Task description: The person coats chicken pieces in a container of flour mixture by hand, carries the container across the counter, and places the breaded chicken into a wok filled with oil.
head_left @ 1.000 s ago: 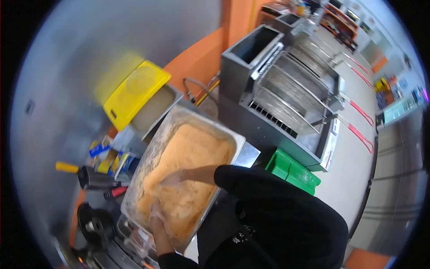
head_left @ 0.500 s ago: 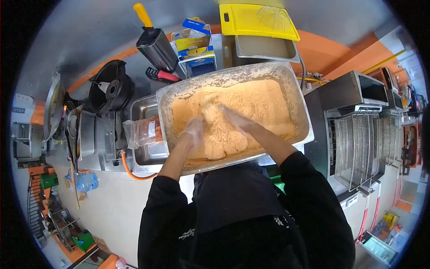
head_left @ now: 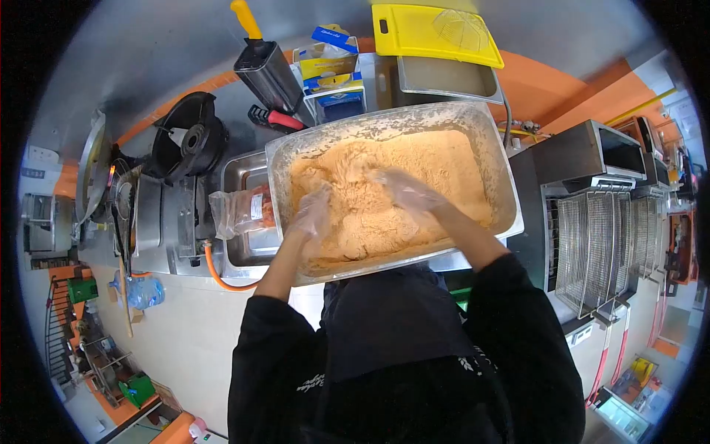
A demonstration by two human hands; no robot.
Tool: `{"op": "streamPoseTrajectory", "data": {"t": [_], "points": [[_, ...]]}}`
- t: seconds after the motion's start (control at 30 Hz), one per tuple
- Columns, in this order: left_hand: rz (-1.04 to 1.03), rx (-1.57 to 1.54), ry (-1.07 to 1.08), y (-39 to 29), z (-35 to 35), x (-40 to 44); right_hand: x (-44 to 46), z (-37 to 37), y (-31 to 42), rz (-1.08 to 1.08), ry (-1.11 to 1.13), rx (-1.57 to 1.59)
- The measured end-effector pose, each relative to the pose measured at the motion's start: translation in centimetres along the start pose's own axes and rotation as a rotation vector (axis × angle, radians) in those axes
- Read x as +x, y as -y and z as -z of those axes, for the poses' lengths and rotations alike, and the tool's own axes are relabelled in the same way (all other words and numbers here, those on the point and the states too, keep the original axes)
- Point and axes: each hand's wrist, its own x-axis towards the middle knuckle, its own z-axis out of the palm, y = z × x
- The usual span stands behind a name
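Observation:
A large metal tray (head_left: 503,185) holds a thick bed of orange-tan powder (head_left: 436,159). Both hands are inside it in clear plastic gloves. My left hand (head_left: 315,212) is at the tray's left side, touching the powder, its fingers blurred. My right hand (head_left: 405,189) lies near the middle, fingertips pointing left over the churned powder. Between and just beyond the hands is a blurred, crumbly patch of powder; whether a piece lies in it I cannot make out. What either hand holds, if anything, is not visible.
Left of the tray, a plastic bag of reddish food (head_left: 248,212) rests over a metal sink pan (head_left: 238,255). Behind stand a knife holder (head_left: 270,78), glove boxes (head_left: 333,81) and a yellow cutting board (head_left: 414,33). Fryer baskets (head_left: 592,237) are at the right.
The view has swung from a tilted angle to one facing the tray. Over the last half second my hands have moved slightly apart, and the pale blurred clump between them has spread out.

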Motion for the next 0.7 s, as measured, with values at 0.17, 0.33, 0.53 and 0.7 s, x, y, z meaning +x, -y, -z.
{"op": "streamPoseTrajectory", "data": {"t": [0.17, 0.33, 0.53, 0.7], "points": [[0.762, -3.164, 0.351, 1.8, 1.9, 0.3, 2.4, 2.0, -7.9, 0.021, 0.389, -0.263], [1.551, -3.694, 0.729, 4.6, 0.6, 3.0, 0.3, -3.4, -1.5, -0.082, 0.131, -0.142], [1.655, -2.762, 0.422, -0.9, 4.1, 1.8, -2.2, 1.1, -2.3, 0.355, 0.088, -0.589], [1.716, -3.754, 0.857, 3.2, 2.1, 4.5, 2.0, -4.2, -7.4, 0.073, 0.06, -0.027]]}}
